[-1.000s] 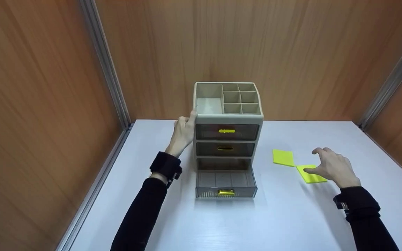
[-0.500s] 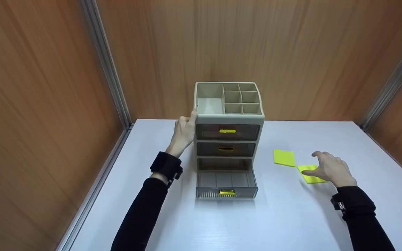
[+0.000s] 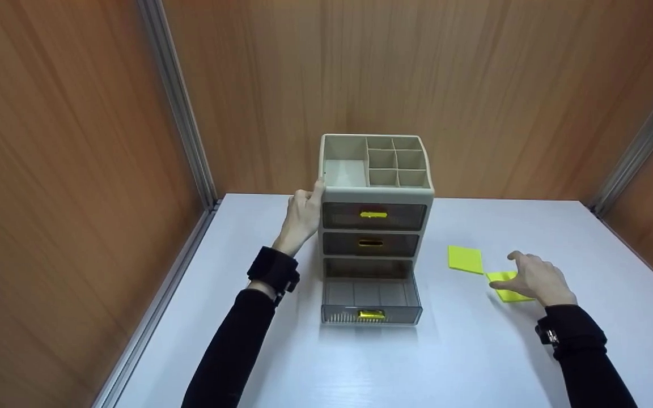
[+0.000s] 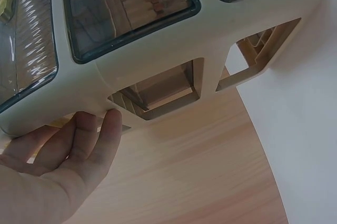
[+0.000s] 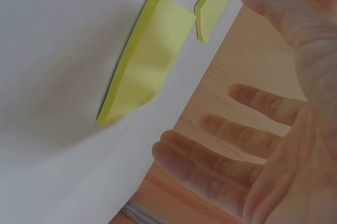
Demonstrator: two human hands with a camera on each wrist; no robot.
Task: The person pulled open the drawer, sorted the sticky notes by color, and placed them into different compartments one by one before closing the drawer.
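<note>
- The left hand reaches forward on a black-sleeved arm, its fingers laid straight and close together against the upper left side wall of the beige plastic desk organiser; the left wrist view shows the fingertips touching the edge of a side opening.
- The right hand hovers low over the nearer yellow sticky-note pad, fingers spread and loosely bent, gripping nothing; the right wrist view shows the pad lying flat beneath the open palm, apart from it.
- A second yellow sticky-note pad lies just beside the first, corner to corner, between it and the organiser.
- The organiser has an open top tray divided into one large and six small compartments, with nothing visible in them.
- Its two upper smoky translucent drawers are closed; the bottom drawer is pulled out, its ribbed floor bare. Each drawer has a gold handle.
- Everything sits on a smooth white table, backed by wood-grain panels.
</note>
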